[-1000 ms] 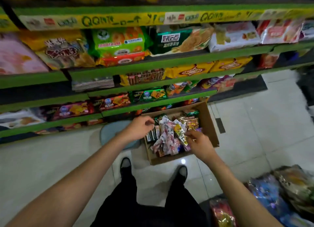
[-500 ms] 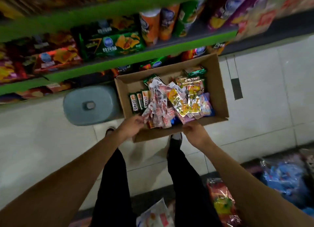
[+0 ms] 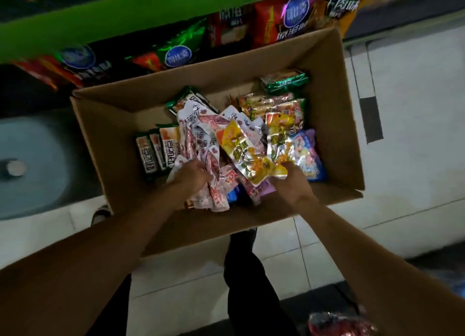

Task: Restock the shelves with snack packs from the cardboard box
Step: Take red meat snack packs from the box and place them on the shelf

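Cardboard box sat on the floor below the blurred shelf, left hand gripped white-and-red snack packs, right hand pinched a yellow pack, fingertips buried, bare cardboard at the box's left.

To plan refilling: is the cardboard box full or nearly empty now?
Partly full. Snack packs cover the middle of the cardboard box, but bare bottom shows at its far left.
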Action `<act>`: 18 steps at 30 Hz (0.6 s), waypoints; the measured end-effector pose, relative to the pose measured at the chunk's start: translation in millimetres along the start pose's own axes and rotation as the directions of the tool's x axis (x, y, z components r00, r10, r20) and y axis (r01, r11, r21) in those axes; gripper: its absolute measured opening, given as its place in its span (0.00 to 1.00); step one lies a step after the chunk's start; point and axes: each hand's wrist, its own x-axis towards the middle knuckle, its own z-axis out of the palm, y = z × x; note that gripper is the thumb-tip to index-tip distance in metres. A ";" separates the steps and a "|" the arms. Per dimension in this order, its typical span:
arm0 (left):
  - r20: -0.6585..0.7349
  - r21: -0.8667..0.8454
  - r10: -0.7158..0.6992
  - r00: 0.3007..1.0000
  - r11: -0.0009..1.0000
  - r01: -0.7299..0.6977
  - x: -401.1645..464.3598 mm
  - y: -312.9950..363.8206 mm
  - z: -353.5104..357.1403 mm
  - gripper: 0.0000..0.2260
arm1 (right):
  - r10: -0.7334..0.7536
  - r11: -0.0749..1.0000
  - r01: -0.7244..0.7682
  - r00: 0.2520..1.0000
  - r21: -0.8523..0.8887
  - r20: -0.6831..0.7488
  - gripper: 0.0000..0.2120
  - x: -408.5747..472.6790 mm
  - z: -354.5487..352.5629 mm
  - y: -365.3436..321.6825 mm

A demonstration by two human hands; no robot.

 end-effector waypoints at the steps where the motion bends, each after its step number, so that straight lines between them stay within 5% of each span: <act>1: 0.018 -0.040 0.019 1.000 0.999 -0.019 8.4 5.8 7.6 0.13 | 0.006 1.000 -0.005 0.999 0.020 -0.042 0.29 17.3 1.4 0.4; 5: 0.144 -0.255 0.028 0.989 0.967 0.009 29.4 32.3 40.2 0.13 | 0.106 0.994 -0.105 0.993 0.018 -0.059 0.56 70.6 14.4 -0.4; 8: 0.173 -0.469 -0.023 0.985 0.877 0.103 43.0 44.5 63.2 0.13 | 0.112 0.994 -0.112 0.991 0.000 -0.079 0.62 92.5 29.4 0.6; 11: 0.121 -0.565 -0.076 0.990 0.815 0.132 52.0 52.0 79.9 0.14 | 0.134 0.990 -0.138 0.971 -0.006 -0.196 0.53 97.5 43.8 2.1; 16: 0.067 -0.516 -0.033 0.997 0.855 0.063 43.8 57.5 89.0 0.25 | 0.071 0.997 -0.077 0.974 -0.019 -0.216 0.16 77.8 48.4 3.4; 18: 0.091 -0.555 0.007 0.996 0.831 0.044 39.6 58.4 85.9 0.30 | -0.013 0.999 0.005 0.977 -0.038 -0.213 0.15 64.5 45.8 2.0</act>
